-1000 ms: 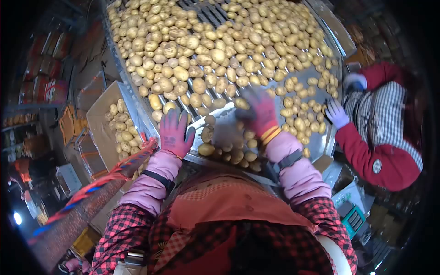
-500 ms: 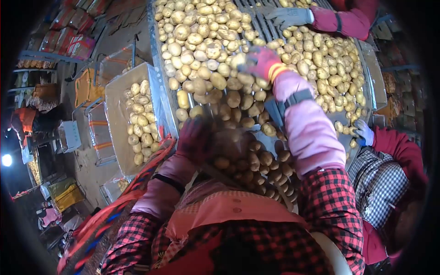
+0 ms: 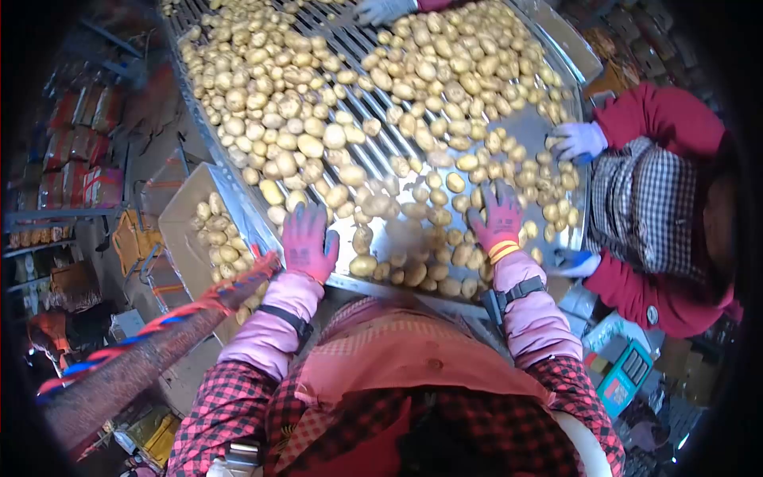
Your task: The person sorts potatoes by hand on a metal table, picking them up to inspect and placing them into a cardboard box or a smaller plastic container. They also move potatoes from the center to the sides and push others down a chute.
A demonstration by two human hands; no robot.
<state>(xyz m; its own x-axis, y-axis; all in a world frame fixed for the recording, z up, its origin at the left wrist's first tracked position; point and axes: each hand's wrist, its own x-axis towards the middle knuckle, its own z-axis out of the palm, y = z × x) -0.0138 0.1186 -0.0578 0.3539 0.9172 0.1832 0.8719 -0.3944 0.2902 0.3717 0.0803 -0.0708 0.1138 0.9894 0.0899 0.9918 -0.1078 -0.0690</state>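
Many potatoes (image 3: 278, 103) lie over a metal sorting table with slats (image 3: 373, 151). My left hand (image 3: 308, 242), in a pink and grey glove, lies spread at the table's left front edge, with potatoes just beyond its fingertips and nothing in it. My right hand (image 3: 498, 213), gloved alike with yellow bands at the wrist, has its fingers apart among potatoes at the right front and grips none. Between my hands, potatoes (image 3: 413, 274) sit along the front edge, some blurred.
A co-worker in a checked apron (image 3: 644, 191) stands at the right, one gloved hand (image 3: 578, 141) on the potatoes. Another person's gloved hand (image 3: 385, 9) is at the far edge. A box of potatoes (image 3: 187, 208) stands left, beside a rope-wrapped bar (image 3: 159, 350).
The view has turned and shifted. My right hand has come back from the middle of the potatoes towards the front edge. My left hand now rests spread, no longer blurred.
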